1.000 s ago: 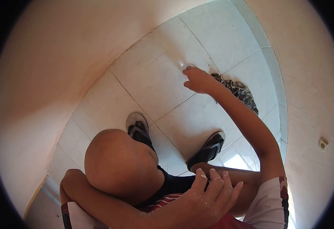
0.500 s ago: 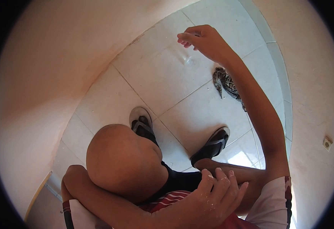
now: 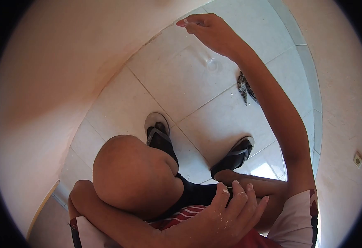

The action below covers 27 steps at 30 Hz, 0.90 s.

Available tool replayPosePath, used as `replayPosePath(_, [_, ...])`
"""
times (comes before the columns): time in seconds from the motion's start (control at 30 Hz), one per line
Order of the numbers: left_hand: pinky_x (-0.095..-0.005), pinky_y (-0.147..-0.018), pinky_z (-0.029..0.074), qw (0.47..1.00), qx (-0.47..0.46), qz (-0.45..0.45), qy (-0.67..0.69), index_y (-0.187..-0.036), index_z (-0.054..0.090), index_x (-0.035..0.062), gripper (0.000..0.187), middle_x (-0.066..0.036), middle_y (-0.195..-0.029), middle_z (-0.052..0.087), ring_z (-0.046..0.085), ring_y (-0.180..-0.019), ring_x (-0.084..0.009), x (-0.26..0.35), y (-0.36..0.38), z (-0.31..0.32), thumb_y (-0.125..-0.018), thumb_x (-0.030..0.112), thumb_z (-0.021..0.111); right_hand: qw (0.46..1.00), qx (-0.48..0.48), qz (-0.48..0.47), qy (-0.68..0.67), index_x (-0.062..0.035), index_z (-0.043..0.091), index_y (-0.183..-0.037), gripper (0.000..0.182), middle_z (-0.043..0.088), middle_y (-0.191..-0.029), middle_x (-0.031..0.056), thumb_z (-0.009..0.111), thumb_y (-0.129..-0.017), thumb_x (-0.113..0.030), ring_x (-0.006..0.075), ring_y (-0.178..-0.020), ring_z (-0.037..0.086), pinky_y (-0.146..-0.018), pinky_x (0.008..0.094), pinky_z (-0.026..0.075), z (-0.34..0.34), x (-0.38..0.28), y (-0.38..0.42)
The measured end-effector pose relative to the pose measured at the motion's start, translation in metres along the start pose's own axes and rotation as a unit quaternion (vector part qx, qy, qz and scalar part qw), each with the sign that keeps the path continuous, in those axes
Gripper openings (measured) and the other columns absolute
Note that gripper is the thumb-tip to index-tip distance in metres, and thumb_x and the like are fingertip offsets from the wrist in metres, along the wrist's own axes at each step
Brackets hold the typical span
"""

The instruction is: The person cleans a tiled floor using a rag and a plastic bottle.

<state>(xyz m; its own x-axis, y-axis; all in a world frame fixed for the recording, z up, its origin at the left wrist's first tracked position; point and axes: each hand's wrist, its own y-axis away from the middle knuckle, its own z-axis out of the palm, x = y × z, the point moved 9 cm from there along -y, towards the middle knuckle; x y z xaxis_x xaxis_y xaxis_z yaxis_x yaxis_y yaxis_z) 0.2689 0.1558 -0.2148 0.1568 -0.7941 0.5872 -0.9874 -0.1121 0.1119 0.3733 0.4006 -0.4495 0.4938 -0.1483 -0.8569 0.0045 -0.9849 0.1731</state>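
My right hand [image 3: 208, 31] is raised at the upper middle, over the floor near the left wall's base. Its thumb and fingers are pinched together, and whatever lies between them is too small to name. Below it, a faint, clear round shape [image 3: 212, 64] shows on the tiles. My left hand [image 3: 232, 217] rests low over my lap, palm up with the fingers apart and loosely curved. White flecks stick to its fingers and palm, and it holds nothing. A crumpled dark patterned cloth [image 3: 245, 88] lies on the floor, partly hidden by my right forearm.
Pale tiles [image 3: 206, 124] cover the floor between a wall [image 3: 61, 74] on the left and a wall [image 3: 338, 99] on the right. My feet wear grey-strapped sandals [image 3: 158, 130]. My bent knee [image 3: 131, 177] rises at the left. A small socket-like fitting [image 3: 358, 159] is on the right wall.
My right hand has moved up and left, and its fingers have drawn closer together. More of the dark cloth is hidden by my forearm. My left hand has hardly moved.
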Motion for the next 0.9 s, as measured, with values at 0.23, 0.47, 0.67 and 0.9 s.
replayPosePath(0.23, [-0.0424, -0.092, 0.055, 0.999, 0.048, -0.017, -0.011, -0.142, 0.06, 0.0055, 0.045, -0.021, -0.127, 0.064, 0.061, -0.117, -0.0383, 0.004, 0.0, 0.016, -0.1, 0.021, 0.052, 0.999, 0.007, 0.0, -0.034, -0.0073, 0.069, -0.134, 0.041, 0.073, -0.123, 0.0143, 0.055, -0.1, -0.027, 0.0259, -0.114, 0.068, -0.1, 0.0384, 0.051, -0.009, 0.028, 0.0])
replayPosePath(0.47, [-0.0474, -0.094, 0.054, 0.999, 0.003, 0.039, 0.03, -0.139, 0.061, 0.0034, 0.044, -0.021, -0.125, 0.066, 0.062, -0.115, -0.0364, 0.001, -0.005, 0.003, -0.1, 0.022, 0.052, 0.965, -0.058, 0.093, 0.24, -0.0075, 0.063, -0.127, 0.038, 0.067, -0.114, 0.0132, 0.068, -0.095, -0.028, 0.0295, -0.104, 0.067, -0.09, 0.0419, 0.053, -0.048, 0.126, 0.087])
replayPosePath(0.67, [-0.0477, -0.094, 0.054, 0.999, 0.0, 0.044, 0.029, -0.139, 0.062, 0.0046, 0.044, -0.019, -0.125, 0.066, 0.063, -0.115, -0.0348, -0.004, -0.007, 0.001, -0.099, 0.023, 0.053, 0.862, -0.05, 0.061, 0.501, -0.0119, 0.059, -0.128, 0.047, 0.061, -0.117, 0.0113, 0.076, -0.088, -0.029, 0.0306, -0.11, 0.061, -0.09, 0.049, 0.049, -0.014, 0.176, 0.184])
replayPosePath(0.9, [-0.0482, -0.095, 0.054, 0.998, 0.01, 0.03, 0.047, -0.139, 0.061, 0.0036, 0.046, -0.019, -0.125, 0.066, 0.063, -0.115, -0.0346, -0.012, -0.004, -0.002, -0.098, 0.022, 0.055, 0.844, 0.022, -0.019, 0.536, -0.0152, 0.065, -0.122, 0.039, 0.062, -0.099, 0.007, 0.072, -0.083, -0.013, 0.0282, -0.097, 0.061, -0.079, 0.0473, 0.048, -0.034, 0.198, 0.164])
